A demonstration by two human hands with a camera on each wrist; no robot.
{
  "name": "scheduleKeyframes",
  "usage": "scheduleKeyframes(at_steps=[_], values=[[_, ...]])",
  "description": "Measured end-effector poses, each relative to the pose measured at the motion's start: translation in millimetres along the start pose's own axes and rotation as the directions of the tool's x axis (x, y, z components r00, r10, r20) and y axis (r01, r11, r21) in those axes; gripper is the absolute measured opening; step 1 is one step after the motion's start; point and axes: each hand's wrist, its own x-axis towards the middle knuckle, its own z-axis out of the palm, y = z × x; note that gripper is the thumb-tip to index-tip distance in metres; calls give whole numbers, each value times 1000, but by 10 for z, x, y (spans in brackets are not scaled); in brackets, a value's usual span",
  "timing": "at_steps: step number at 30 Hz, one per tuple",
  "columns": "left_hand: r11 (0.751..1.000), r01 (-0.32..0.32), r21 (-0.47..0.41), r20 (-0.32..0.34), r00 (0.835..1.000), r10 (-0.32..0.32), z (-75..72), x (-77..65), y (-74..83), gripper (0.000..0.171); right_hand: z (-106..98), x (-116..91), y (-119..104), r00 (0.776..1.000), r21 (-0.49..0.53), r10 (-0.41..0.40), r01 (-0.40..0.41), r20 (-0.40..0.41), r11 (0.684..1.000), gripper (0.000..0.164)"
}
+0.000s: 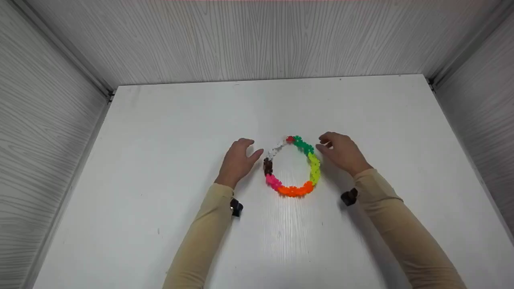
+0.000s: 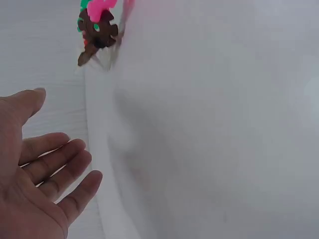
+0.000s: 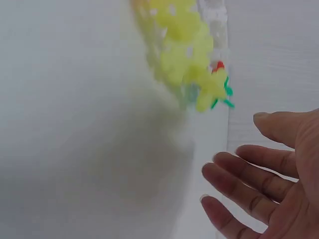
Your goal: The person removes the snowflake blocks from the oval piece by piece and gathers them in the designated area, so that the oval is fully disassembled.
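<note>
A ring of linked plastic snowflake discs lies on the white table, its run of colours going through orange, yellow, green, red, clear, brown and pink. Left of the ring is my left hand, fingers loosely extended and thumb toward the clear and brown discs. The right hand hovers on the other side, nearest the green and yellow discs. Both palms hold nothing; the left wrist view shows brown discs beyond the thumb, the right wrist view yellow ones.
The white table spreads out around the ring. Grey wood-grain panels rise at the back, the left and the right. A small black device sits at the left wrist, another at the right.
</note>
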Motion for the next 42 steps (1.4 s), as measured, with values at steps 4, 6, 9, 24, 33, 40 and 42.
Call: scheduleKeyframes(at_steps=[4,6,9,24,33,40,42], values=[[998,39,-39,24,999,-38,142,85,151,52,138,101,-162,999,37,-21,20,39,999,44],[996,65,-55,40,997,-63,211,117,202,52,209,136,-216,998,29,-27,26,63,999,46],[996,78,-49,43,996,-76,303,169,253,49,293,179,-265,996,16,-39,38,86,999,48],[999,-17,-44,21,1000,18,372,136,410,36,231,91,-293,996,106,-68,61,63,992,42],[923,-115,-367,7,992,126,133,-81,504,30,47,-263,-396,982,251,-186,188,-32,950,41],[846,-383,-371,-96,922,375,36,-287,727,12,-185,-572,-503,957,283,-288,286,-34,916,46],[812,-471,-344,-146,881,449,27,-351,787,9,-213,-621,-579,961,323,-273,270,-37,907,42]])
